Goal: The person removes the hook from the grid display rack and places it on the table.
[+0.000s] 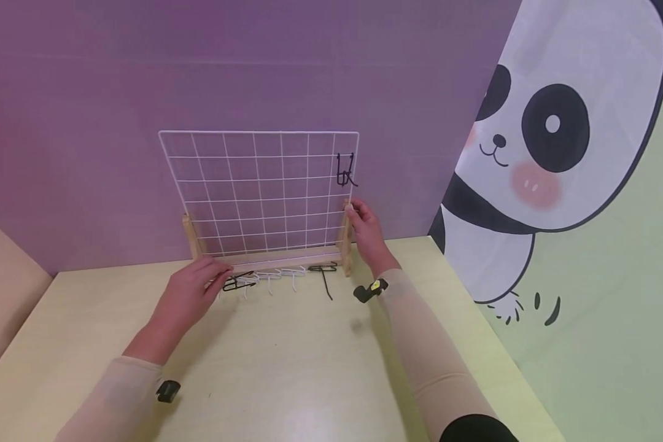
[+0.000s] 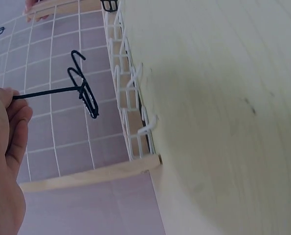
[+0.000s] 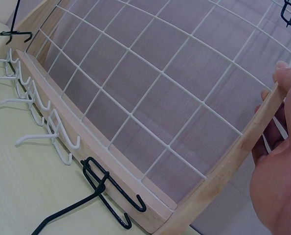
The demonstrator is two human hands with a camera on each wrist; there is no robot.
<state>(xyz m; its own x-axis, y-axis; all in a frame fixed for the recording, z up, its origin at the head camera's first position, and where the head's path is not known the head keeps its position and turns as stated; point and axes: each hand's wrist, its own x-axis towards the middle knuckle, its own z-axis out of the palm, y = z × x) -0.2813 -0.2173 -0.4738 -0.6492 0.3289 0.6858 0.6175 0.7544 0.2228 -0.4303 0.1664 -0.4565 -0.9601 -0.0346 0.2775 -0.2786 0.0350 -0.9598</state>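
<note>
A white wire grid panel (image 1: 258,132) leans back in a wooden stand (image 1: 282,256). The left hand (image 1: 186,298) pinches a black wire hook (image 2: 47,92) by the end of its long prong, its double-hooked end pointing towards the grid and apart from the wires. On the right, the right hand (image 1: 369,236) grips the wooden side post (image 3: 233,149) of the stand, thumb in front and fingers behind. Another black hook (image 1: 344,178) hangs on the grid's upper right. Along the stand's front base lie several white hooks (image 3: 52,132) and one more black hook (image 3: 99,191).
The stand rests on a pale wooden table (image 1: 287,368), close to a purple wall (image 1: 88,153). A panda picture (image 1: 563,135) covers the wall at the right. A beige panel (image 1: 5,288) borders the table's left side.
</note>
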